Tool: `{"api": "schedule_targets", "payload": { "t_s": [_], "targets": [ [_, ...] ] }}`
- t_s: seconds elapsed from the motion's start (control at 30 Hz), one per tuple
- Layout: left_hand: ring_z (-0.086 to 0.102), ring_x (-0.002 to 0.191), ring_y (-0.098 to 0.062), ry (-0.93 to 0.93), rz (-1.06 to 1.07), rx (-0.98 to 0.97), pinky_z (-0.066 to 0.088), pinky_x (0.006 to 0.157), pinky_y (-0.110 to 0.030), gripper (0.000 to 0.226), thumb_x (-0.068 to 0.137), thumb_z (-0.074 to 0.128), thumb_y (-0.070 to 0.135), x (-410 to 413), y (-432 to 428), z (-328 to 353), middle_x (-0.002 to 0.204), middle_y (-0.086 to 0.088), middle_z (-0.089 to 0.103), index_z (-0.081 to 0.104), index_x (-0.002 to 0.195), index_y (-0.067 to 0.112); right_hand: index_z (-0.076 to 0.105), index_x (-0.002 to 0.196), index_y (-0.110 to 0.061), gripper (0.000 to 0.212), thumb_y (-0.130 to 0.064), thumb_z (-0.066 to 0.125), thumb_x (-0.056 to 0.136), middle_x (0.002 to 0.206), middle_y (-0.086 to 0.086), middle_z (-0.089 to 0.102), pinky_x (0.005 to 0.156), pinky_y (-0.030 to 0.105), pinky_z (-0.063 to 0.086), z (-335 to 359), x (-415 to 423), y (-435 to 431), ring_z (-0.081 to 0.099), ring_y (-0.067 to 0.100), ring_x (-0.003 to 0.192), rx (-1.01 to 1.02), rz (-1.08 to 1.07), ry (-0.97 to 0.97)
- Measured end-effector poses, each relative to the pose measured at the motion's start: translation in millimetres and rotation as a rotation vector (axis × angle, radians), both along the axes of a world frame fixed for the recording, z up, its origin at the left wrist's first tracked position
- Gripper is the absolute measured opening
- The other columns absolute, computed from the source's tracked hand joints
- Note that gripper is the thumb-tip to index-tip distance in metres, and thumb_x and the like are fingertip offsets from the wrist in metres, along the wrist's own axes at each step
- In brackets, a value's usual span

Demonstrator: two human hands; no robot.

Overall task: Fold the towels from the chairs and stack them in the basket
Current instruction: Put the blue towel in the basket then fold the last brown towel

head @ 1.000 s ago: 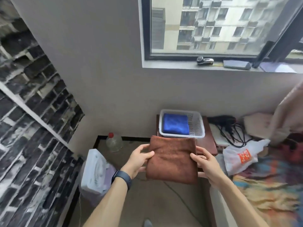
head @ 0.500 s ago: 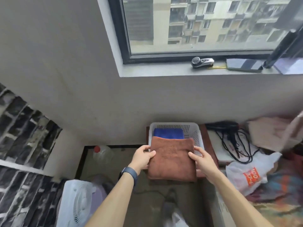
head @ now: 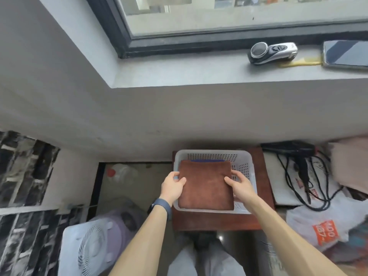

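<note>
We are pinching the folded brown towel [head: 206,186] at opposite side edges, left hand [head: 172,186] and right hand [head: 240,185], holding it between them in the basket [head: 247,168] over a blue towel [head: 207,160], and judging it soft, light and floppy, best gripped mid-edge.

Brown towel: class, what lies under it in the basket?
Only a thin strip of blue towel shows beyond the far edge of the brown towel. The rest, and the basket floor beneath, are covered.

Open slot [head: 242,172] beside brown towel [head: 206,184]
</note>
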State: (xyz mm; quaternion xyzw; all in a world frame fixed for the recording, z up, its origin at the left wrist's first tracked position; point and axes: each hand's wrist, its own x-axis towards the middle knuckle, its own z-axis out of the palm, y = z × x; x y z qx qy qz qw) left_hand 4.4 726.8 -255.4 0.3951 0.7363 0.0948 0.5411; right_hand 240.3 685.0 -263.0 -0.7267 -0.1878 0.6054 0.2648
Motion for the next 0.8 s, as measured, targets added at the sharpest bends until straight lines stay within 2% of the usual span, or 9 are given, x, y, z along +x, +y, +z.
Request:
{"api": "schedule_targets", "payload": {
  "t_s": [0.2, 0.3, 0.43, 0.5, 0.6, 0.63, 0.7, 0.77, 0.8],
  "targets": [
    [0.058, 0.120, -0.028, 0.038, 0.049, -0.006, 0.045, 0.104, -0.036, 0.039, 0.100, 0.054, 0.028, 6.7, 10.6, -19.8, 0.135, -0.010, 0.059, 0.051, 0.137, 0.020, 0.050, 0.132, -0.035, 0.033, -0.029, 0.058, 0.101, 0.109, 0.001, 0.071, 0.078, 0.042, 0.062, -17.8, -0.4, 14.4, 0.073, 0.020, 0.094, -0.012, 0.011, 0.002],
    [0.058, 0.119, -0.028, 0.039, 0.068, 0.003, 0.044, 0.099, -0.033, 0.038, 0.101, 0.052, 0.029, 7.9, 9.3, -22.6, 0.135, -0.010, 0.058, 0.050, 0.138, 0.021, 0.050, 0.135, -0.034, 0.036, -0.030, 0.059, 0.100, 0.108, 0.002, 0.071, 0.084, 0.046, 0.061, -23.5, -2.5, 15.4, 0.073, 0.021, 0.094, -0.009, 0.001, -0.014],
    [0.057, 0.111, -0.023, 0.063, 0.040, 0.046, 0.042, 0.093, -0.029, 0.038, 0.102, 0.051, 0.030, 9.4, 10.9, -24.1, 0.133, -0.009, 0.059, 0.049, 0.139, 0.021, 0.050, 0.138, -0.032, 0.039, -0.029, 0.059, 0.100, 0.103, 0.002, 0.071, 0.085, 0.044, 0.061, -25.1, -2.5, 18.7, 0.072, 0.019, 0.091, 0.016, -0.017, -0.037],
    [0.057, 0.114, -0.024, 0.147, -0.030, 0.097, 0.044, 0.094, -0.032, 0.041, 0.101, 0.050, 0.033, 11.4, 7.2, -24.7, 0.134, -0.009, 0.058, 0.047, 0.140, 0.020, 0.049, 0.139, -0.032, 0.041, -0.032, 0.060, 0.099, 0.108, 0.002, 0.070, 0.090, 0.043, 0.059, -25.9, -3.5, 18.6, 0.070, 0.019, 0.097, 0.029, 0.000, -0.083],
    [0.053, 0.121, -0.029, 0.575, -0.362, 0.432, 0.048, 0.095, -0.041, 0.053, 0.096, 0.052, 0.040, 15.6, -8.4, -20.1, 0.140, -0.008, 0.050, 0.045, 0.144, 0.019, 0.047, 0.144, -0.030, 0.047, -0.040, 0.057, 0.099, 0.134, -0.001, 0.057, 0.106, 0.037, 0.047, -25.6, -12.2, 8.1, 0.055, 0.018, 0.124, 0.130, 0.056, -0.362],
    [0.051, 0.126, -0.028, 0.621, -0.491, 0.546, 0.046, 0.099, -0.043, 0.056, 0.094, 0.053, 0.041, 17.8, -12.4, -18.4, 0.145, -0.008, 0.048, 0.045, 0.146, 0.019, 0.047, 0.145, -0.028, 0.049, -0.042, 0.055, 0.099, 0.142, -0.001, 0.051, 0.111, 0.038, 0.041, -24.4, -18.3, 2.4, 0.048, 0.018, 0.132, 0.202, 0.086, -0.518],
    [0.036, 0.144, -0.026, 0.618, -0.720, 0.657, 0.031, 0.114, -0.048, 0.064, 0.093, 0.052, 0.044, 21.0, -14.4, -23.2, 0.158, -0.005, 0.035, 0.039, 0.152, 0.022, 0.048, 0.145, -0.025, 0.051, -0.044, 0.050, 0.098, 0.154, 0.001, 0.041, 0.117, 0.042, 0.032, -23.7, -34.1, -6.2, 0.035, 0.021, 0.143, 0.376, 0.250, -0.809],
    [0.021, 0.151, -0.023, 0.623, -0.833, 0.641, 0.013, 0.120, -0.050, 0.067, 0.095, 0.046, 0.049, 22.6, -7.6, -32.7, 0.163, -0.003, 0.024, 0.032, 0.155, 0.024, 0.040, 0.151, -0.030, 0.054, -0.046, 0.044, 0.100, 0.163, 0.001, 0.028, 0.122, 0.046, 0.022, -31.9, -49.2, -6.9, 0.021, 0.022, 0.152, 0.467, 0.497, -0.937],
    [0.020, 0.152, -0.023, 0.638, -0.868, 0.619, 0.009, 0.120, -0.051, 0.067, 0.095, 0.044, 0.051, 23.5, -2.8, -38.5, 0.163, -0.003, 0.025, 0.032, 0.155, 0.024, 0.034, 0.155, -0.033, 0.056, -0.047, 0.039, 0.101, 0.166, 0.000, 0.021, 0.124, 0.048, 0.016, -39.5, -54.2, -4.0, 0.012, 0.021, 0.154, 0.457, 0.603, -0.947]
  ]
}}
